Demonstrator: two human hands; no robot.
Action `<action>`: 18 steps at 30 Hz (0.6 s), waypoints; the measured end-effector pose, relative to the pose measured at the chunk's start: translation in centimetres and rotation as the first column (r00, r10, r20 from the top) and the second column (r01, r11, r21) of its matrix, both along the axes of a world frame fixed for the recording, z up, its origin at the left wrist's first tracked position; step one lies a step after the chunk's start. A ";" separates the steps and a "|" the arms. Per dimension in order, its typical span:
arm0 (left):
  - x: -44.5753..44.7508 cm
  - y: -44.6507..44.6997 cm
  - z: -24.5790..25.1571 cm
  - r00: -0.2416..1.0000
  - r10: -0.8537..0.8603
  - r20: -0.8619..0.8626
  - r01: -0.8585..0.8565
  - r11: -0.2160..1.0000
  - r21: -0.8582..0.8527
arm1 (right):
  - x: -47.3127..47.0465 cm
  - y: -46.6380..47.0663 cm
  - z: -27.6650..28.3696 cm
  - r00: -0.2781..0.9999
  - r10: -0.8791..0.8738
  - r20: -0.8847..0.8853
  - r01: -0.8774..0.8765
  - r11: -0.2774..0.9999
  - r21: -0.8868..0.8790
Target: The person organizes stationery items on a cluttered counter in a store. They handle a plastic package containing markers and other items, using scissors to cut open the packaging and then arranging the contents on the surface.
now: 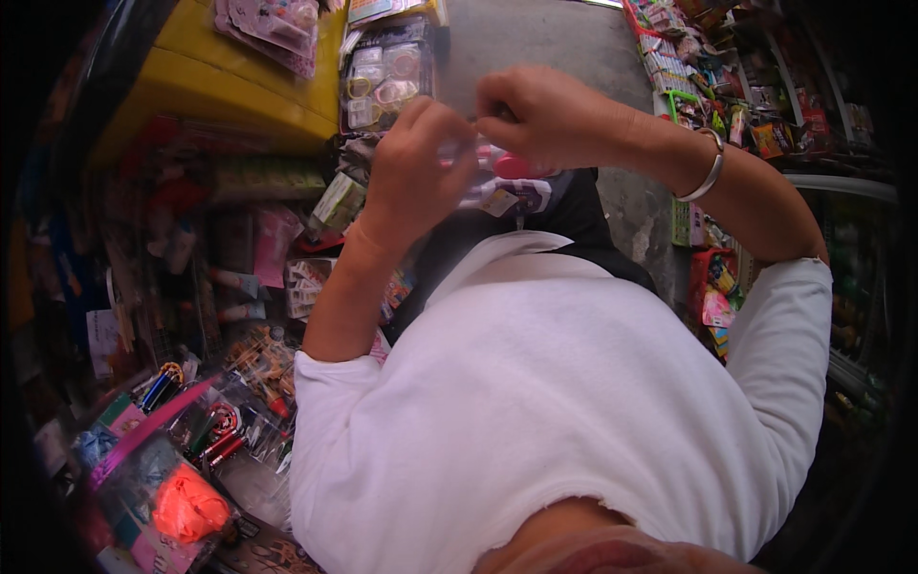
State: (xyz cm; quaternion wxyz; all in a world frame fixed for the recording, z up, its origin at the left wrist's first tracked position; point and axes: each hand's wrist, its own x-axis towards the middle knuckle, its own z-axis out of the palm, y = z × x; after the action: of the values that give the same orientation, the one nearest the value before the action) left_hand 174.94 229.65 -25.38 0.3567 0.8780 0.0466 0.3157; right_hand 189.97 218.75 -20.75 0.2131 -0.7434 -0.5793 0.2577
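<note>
My left hand and my right hand are raised over my lap, their fingertips close together. Both have curled fingers, slightly blurred, and I cannot make out whether something small is pinched between them. Just below the hands lies a pink and white plastic item, partly hidden by them. Beneath it is a purple and white package with a small pale tag. A silver bangle circles my right wrist.
Blister-packed goods stand ahead, beside a yellow surface with more packs. Crowded merchandise fills my left side, including a bright orange bundle. Across the grey concrete floor, shelves of small packaged goods line the right.
</note>
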 end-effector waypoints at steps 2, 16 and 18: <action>0.0 -0.1 -0.2 1.000 0.013 -0.018 -0.012 1.000 0.013 | -0.3 0.0 -0.1 0.993 0.022 0.112 -0.023 1.000 0.009; 0.4 -0.7 0.5 0.997 0.008 0.081 -0.008 1.000 0.009 | 1.0 1.6 2.3 0.988 0.071 -0.135 -0.083 0.993 -0.082; 0.2 -0.6 0.3 0.998 0.043 0.055 -0.042 0.999 -0.023 | 0.7 1.6 1.4 0.982 0.051 -0.183 -0.057 0.998 -0.025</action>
State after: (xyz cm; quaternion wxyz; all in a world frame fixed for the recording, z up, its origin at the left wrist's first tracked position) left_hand 175.18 229.07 -25.11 0.3604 0.8639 0.0589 0.3468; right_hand 190.71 220.36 -19.30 0.2471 -0.7038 -0.5734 0.3389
